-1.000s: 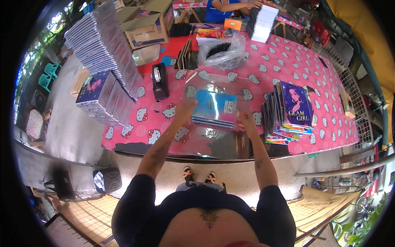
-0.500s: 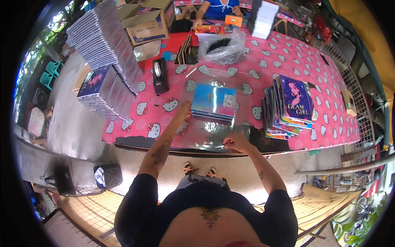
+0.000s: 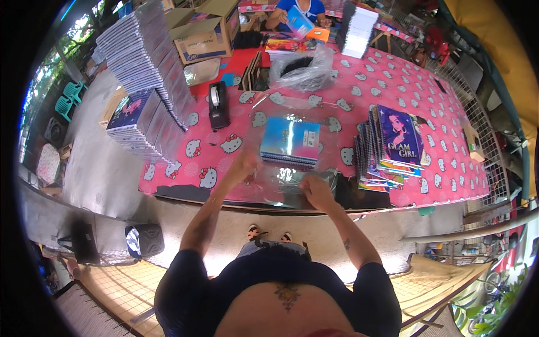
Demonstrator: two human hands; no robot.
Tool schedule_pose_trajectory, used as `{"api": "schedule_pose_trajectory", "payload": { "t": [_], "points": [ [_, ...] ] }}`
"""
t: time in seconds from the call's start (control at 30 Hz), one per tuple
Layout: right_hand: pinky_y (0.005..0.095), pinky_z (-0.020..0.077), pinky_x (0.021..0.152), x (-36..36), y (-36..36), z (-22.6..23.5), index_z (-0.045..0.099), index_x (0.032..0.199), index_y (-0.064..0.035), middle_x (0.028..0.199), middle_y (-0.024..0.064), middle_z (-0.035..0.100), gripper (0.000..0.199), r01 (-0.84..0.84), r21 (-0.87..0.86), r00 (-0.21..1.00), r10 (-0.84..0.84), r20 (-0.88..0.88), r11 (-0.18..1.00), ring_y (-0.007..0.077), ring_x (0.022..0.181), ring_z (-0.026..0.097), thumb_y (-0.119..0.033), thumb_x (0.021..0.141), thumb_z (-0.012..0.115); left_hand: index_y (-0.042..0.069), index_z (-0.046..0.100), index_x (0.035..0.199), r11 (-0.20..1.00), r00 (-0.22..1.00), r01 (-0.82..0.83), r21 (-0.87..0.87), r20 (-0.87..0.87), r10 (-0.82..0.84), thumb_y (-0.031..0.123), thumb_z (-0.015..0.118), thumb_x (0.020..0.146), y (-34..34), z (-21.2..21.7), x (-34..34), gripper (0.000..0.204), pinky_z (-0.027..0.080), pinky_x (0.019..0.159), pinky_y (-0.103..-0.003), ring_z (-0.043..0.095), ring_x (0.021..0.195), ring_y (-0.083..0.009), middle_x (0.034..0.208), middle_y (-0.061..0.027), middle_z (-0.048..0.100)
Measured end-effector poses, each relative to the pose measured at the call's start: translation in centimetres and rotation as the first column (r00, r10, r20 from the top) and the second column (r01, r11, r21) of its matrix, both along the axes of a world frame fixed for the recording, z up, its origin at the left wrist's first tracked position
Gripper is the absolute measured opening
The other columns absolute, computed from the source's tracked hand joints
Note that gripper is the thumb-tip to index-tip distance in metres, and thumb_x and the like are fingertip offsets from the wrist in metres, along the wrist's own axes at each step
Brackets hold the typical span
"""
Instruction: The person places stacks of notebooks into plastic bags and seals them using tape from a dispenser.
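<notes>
And there's the blue notebook stack [image 3: 290, 137], flat on the pink table [image 3: 370, 84], clear film [image 3: 278, 182] spread around it! Right hand [image 3: 316, 190] at five o'clock, fingers curled closed on the film; left hand [image 3: 244, 165] at eight, too blurred to tell its grip. Best play, I'd judge: draw evenly, keep it taut, don't nudge the books. Since half a second ago, that left hand's slid lower, and at twelve a co-worker [image 3: 314, 8] now holds up a blue notebook [image 3: 299, 22]!

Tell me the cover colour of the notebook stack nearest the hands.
The top cover is blue, turning pinkish purple at lower right; head view shows it best.
</notes>
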State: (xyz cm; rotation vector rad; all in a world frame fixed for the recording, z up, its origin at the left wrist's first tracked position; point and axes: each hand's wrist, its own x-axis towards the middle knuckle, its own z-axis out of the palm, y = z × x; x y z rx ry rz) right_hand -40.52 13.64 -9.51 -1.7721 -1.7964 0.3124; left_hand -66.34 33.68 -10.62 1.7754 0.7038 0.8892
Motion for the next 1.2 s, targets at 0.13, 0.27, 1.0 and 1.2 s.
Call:
{"api": "schedule_pose_trajectory", "payload": {
  "t": [0.13, 0.27, 1.0, 1.2],
  "points": [
    [0.0484, 0.0506, 0.077, -1.3, -0.5, 2.6, 0.060, 0.104, -0.0073, 0.097, 0.0144, 0.062, 0.024, -0.068, -0.018, 0.991, 0.070, 0.113, 0.998, 0.0372, 0.092, 0.063, -0.026, 0.089, 0.065, 0.006, 0.062, 0.103, 0.795, 0.928, 0.164, 0.584, -0.365, 0.077, 0.007, 0.075, 0.075, -3.5, 2.4, -5.9, 0.031, 0.049, 0.066, -0.038, 0.064, 0.078, -0.0279, 0.084, -0.0089, 0.062],
    [0.0455, 0.0522, 0.077, 2.8, -0.8, 4.2, 0.065, 0.101, -0.0112, 0.097, 0.0107, 0.064, 0.015, 0.019, -0.199, 0.999, -0.010, 0.050, 0.980, 0.0336, 0.092, 0.065, -0.017, 0.087, 0.066, 0.006, 0.065, 0.103, 0.918, 0.941, -0.109, 0.382, -0.258, 0.219, 0.006, 0.073, 0.077, -3.1, 6.0, -5.1, 0.027, 0.050, 0.076, -0.039, 0.063, 0.086, -0.0341, 0.088, -0.0125, 0.064],
    [0.0451, 0.0518, 0.072, 10.9, 13.3, 8.4, 0.070, 0.089, -0.0085, 0.086, 0.0114, 0.071, 0.022, 0.121, -0.313, 0.988, -0.084, 0.128, 0.942, 0.0337, 0.086, 0.067, -0.030, 0.085, 0.067, 0.011, 0.062, 0.100, 0.832, 0.865, 0.271, 0.483, -0.502, 0.010, 0.020, 0.071, 0.084, 3.4, 2.0, -3.4, 0.020, 0.045, 0.080, -0.046, 0.056, 0.096, -0.0329, 0.100, -0.0101, 0.059],
    [0.0445, 0.0512, 0.074, 10.4, 13.7, 9.2, 0.069, 0.086, -0.0080, 0.088, 0.0101, 0.070, 0.021, 0.133, -0.286, 0.987, -0.100, 0.129, 0.949, 0.0322, 0.089, 0.066, -0.028, 0.084, 0.069, 0.008, 0.061, 0.098, 0.826, 0.962, 0.035, 0.562, -0.244, 0.125, 0.025, 0.074, 0.082, 3.0, 4.5, -1.6, 0.027, 0.046, 0.079, -0.044, 0.057, 0.090, -0.0368, 0.093, -0.0141, 0.058]
  ]
}}
